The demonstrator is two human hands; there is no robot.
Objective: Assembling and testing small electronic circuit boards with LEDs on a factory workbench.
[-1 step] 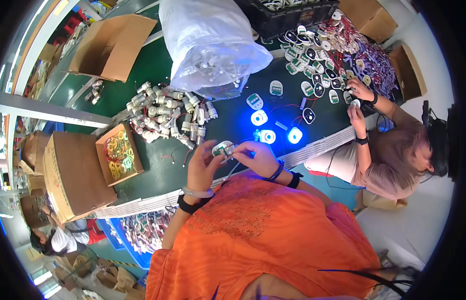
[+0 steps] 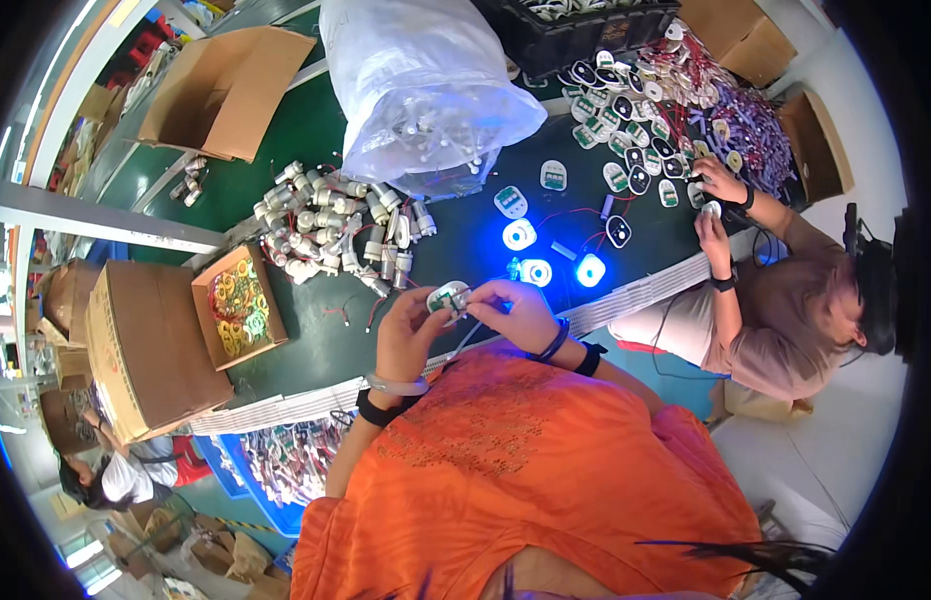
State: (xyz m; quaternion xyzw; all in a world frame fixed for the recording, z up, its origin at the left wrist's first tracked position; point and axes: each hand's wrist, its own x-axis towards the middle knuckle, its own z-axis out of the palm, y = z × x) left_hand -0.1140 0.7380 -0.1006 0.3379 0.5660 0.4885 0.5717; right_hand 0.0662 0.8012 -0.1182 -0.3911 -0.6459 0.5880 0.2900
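Observation:
My left hand [image 2: 406,335] grips a small rounded white housing with a green circuit board [image 2: 446,299] between thumb and fingers. My right hand [image 2: 518,314] meets it from the right with thumb and fingertips pinched at its edge; what they pinch is too small to make out. Just beyond my right hand, three blue lights glow on the table: a lit round unit [image 2: 535,272], a second lit unit [image 2: 520,235] and a third lit unit [image 2: 590,270]. Farther off lie a similar white housing with a green board [image 2: 511,202] and another such housing [image 2: 554,176].
A pile of white cylinders with wires [image 2: 331,225] lies left of centre, beside an open box of yellow rings [image 2: 241,310]. A large white plastic bag [image 2: 416,80] stands at the back. At right, a co-worker's hands [image 2: 721,195] work near heaped housings [image 2: 626,120] and a black crate [image 2: 576,35].

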